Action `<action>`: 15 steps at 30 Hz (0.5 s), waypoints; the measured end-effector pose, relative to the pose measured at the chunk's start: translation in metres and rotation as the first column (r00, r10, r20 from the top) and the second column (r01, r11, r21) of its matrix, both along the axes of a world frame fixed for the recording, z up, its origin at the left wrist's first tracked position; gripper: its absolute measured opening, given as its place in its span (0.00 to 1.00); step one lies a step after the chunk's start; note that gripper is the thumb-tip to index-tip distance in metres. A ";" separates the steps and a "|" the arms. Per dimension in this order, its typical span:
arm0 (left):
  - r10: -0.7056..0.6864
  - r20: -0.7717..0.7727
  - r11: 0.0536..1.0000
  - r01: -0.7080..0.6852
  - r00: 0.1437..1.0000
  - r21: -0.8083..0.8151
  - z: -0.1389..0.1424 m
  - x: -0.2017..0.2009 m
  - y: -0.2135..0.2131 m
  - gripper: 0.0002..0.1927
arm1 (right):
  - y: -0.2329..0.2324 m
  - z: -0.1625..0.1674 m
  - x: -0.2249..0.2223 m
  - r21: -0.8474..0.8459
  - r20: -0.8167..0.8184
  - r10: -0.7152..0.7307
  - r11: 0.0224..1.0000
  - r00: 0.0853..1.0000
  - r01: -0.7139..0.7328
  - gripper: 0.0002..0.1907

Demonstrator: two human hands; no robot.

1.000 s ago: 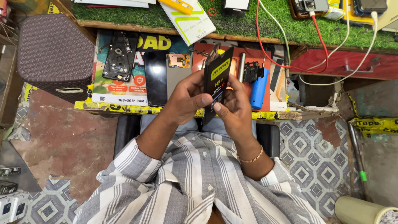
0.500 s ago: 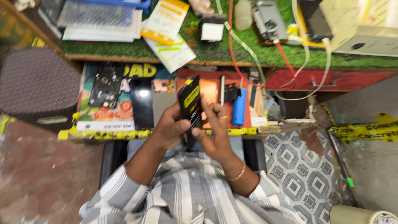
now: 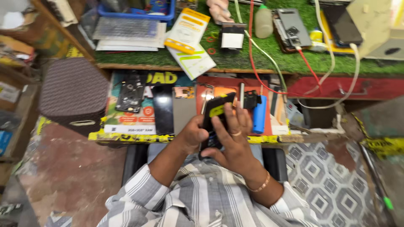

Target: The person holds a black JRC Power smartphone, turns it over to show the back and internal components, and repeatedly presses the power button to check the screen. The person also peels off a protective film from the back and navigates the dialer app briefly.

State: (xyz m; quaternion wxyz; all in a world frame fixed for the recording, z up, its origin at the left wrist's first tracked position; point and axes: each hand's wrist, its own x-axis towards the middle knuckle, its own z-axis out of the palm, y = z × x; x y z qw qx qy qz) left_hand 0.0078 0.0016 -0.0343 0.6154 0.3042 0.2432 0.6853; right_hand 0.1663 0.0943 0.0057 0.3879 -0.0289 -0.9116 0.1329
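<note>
A black phone (image 3: 215, 120) with a yellow sticker is held over the lap, just in front of the pull-out shelf (image 3: 139, 135), between both hands. The left hand (image 3: 192, 135) is wrapped around its left edge from behind, fingers closed on the body, probably so the slab is kept steady and tilted toward the face. The right hand (image 3: 234, 138) is laid over the lower front, fingers spread and pressed flat on it, thumb underneath, so it is clamped there too; a ring is seen on one finger and a bangle (image 3: 260, 185) at the wrist. The grip looks meant for pressing or working the surface while the other hand braces. On the shelf, spare parts are laid flat within reach: a phone frame (image 3: 130, 91), a dark screen (image 3: 163, 110), a blue lighter-like tool (image 3: 259, 114). Above, on the green mat (image 3: 269, 56), packets (image 3: 191, 44), a bottle (image 3: 264, 22), another opened phone (image 3: 291, 27) and red and white cables (image 3: 252, 50) are spread; the cables hang over the bench edge. Another person's hand (image 3: 219, 9) rests at the top of the mat. A dark stool (image 3: 71, 92) stands to the left.
</note>
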 end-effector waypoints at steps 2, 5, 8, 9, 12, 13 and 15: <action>-0.058 -0.003 0.997 0.058 0.998 0.056 0.004 -0.003 -0.002 0.54 | -0.002 0.000 0.000 0.050 -0.015 -0.015 0.999 1.000 0.016 0.47; -0.107 -0.021 0.988 0.109 0.994 0.109 0.010 -0.005 -0.005 0.55 | -0.004 -0.001 0.001 0.108 -0.027 -0.037 0.993 0.999 0.039 0.47; -0.120 -0.047 0.984 0.125 0.992 0.125 0.015 -0.007 -0.005 0.55 | -0.004 -0.001 0.002 0.115 -0.017 -0.039 0.992 0.999 0.040 0.47; -0.120 -0.056 0.984 0.126 0.991 0.129 0.016 -0.008 -0.006 0.55 | -0.004 -0.001 0.003 0.113 -0.011 -0.035 0.993 0.999 0.036 0.46; -0.119 -0.088 0.981 0.130 0.989 0.144 0.018 -0.008 -0.007 0.56 | -0.006 -0.001 0.005 0.119 -0.018 -0.023 0.993 1.000 0.025 0.46; -0.128 -0.090 0.977 0.141 0.988 0.159 0.019 -0.009 -0.008 0.56 | -0.007 -0.001 0.006 0.130 -0.027 -0.021 0.991 0.999 0.025 0.45; -0.146 -0.092 0.969 0.161 0.985 0.188 0.020 -0.008 -0.010 0.56 | -0.008 -0.001 0.007 0.149 -0.042 -0.017 0.989 0.999 0.023 0.44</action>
